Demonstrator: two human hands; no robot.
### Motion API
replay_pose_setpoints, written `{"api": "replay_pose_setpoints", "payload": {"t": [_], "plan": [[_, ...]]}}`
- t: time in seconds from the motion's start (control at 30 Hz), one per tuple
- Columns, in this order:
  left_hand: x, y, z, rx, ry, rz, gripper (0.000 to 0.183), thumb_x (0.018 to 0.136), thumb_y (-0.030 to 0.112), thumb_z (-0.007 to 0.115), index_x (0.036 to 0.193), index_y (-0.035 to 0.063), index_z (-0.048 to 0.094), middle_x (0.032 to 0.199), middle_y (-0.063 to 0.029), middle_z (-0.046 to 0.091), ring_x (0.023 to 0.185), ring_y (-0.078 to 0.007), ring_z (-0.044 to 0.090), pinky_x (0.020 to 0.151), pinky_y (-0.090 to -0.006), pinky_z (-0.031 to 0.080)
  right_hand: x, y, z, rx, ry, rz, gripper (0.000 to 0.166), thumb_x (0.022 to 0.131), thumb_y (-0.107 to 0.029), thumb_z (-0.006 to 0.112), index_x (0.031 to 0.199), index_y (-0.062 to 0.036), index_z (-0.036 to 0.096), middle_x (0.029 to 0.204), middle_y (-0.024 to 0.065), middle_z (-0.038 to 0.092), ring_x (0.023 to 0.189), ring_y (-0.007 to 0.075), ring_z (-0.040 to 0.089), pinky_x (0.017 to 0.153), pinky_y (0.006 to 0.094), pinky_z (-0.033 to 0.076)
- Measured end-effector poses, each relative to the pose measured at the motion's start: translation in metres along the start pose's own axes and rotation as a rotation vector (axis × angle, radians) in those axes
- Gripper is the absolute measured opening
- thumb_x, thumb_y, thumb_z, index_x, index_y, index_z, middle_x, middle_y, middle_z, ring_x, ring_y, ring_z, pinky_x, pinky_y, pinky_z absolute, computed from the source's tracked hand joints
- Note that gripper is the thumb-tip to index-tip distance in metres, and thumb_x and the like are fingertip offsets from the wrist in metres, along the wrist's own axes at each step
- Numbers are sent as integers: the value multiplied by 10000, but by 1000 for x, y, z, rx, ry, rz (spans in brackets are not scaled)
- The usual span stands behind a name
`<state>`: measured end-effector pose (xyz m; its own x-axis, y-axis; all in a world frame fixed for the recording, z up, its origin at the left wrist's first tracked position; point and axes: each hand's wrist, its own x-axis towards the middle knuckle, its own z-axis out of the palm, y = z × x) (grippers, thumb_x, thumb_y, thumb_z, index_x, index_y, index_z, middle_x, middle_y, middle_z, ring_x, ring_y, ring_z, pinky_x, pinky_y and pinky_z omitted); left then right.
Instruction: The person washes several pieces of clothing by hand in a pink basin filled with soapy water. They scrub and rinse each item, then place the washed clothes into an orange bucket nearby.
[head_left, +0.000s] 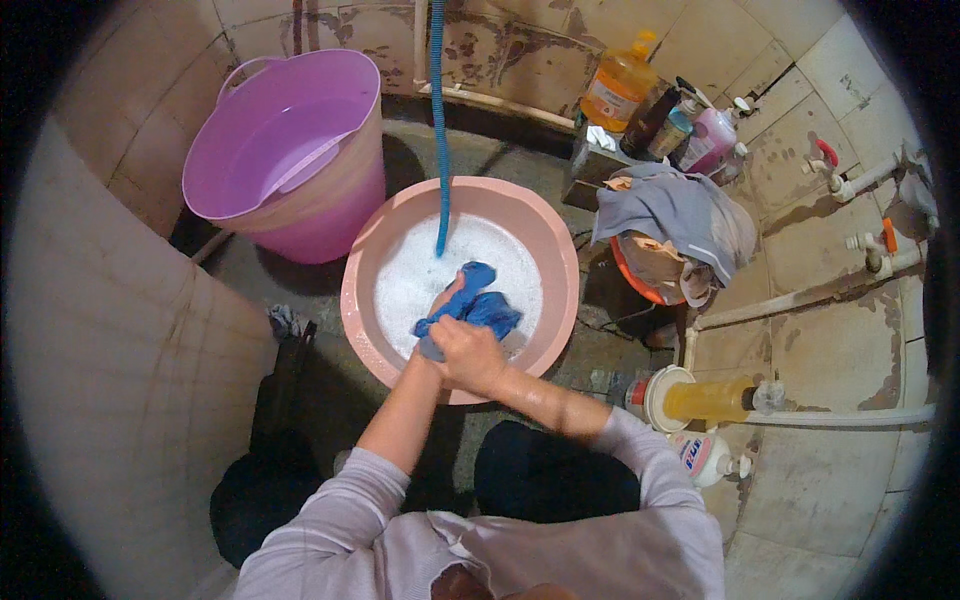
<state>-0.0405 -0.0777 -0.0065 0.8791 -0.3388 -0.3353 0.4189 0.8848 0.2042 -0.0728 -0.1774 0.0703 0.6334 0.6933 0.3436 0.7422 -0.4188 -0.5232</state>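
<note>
Sudsy water fills much of a pink plastic basin (559, 300) on the floor before me. Above its near side, my right hand (466, 346) grips a wet blue cloth (491, 311). My left hand (442, 300) is mostly covered by the cloth and by my right hand; its fingers show at the cloth's far left side, and it holds the cloth too. The two hands are close together, the right one crossing over the left wrist. A ribbed blue hose (440, 150) hangs down from above, its end over the suds.
A tall purple tub (322, 217) of water stands at the back left. Bottles, one of orange liquid (619, 90), crowd a ledge at the back right. Piled clothes (675, 217) overflow an orange container (637, 277). Taps (874, 251) and pipes line the right wall, with a yellow bottle (705, 401) below.
</note>
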Motion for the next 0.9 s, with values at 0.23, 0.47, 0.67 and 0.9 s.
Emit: {"api": "replay_pose_setpoints", "payload": {"t": [0.23, 0.47, 0.67, 0.9], "plan": [[19, -44, -21, -33, 206, 250, 291, 959, 324, 528, 1068, 62, 595, 995, -58, 640, 917, -188, 616, 822, -358, 517, 9, 59, -14, -22, 243, 739, 340, 885, -359, 576, 898, -28, 651, 847, 240, 642, 804, 430, 622, 691, 482, 485], [1, -62, 32, -24, 347, 214, 267, 938, 305, 559, 1091, 87, 588, 1012, -66, 633, 909, -204, 626, 821, -377, 520, 12, 88, -21, -4, 226, 793, 502, 927, -415, 499, 712, 10, 656, 631, 260, 596, 609, 439, 600, 592, 503, 473], [0, -25, -73, -210, -496, 118, 344, 949, 444, 479, 1017, 126, 592, 947, -69, 611, 897, -235, 579, 821, -389, 479, 4, 12, 21, 127, 200, 431, 402, 925, -429, 485, 938, -77, 680, 806, 233, 646, 791, 425, 631, 710, 495, 487], [-6, -41, -2, 41, 325, 199, 292, 960, 330, 503, 1108, 92, 584, 1027, -65, 619, 972, -207, 605, 868, -385, 492, 5, 45, 3, 58, 242, 757, 507, 932, -443, 481, 795, 12, 657, 785, 267, 635, 760, 467, 619, 685, 504, 481]]}}
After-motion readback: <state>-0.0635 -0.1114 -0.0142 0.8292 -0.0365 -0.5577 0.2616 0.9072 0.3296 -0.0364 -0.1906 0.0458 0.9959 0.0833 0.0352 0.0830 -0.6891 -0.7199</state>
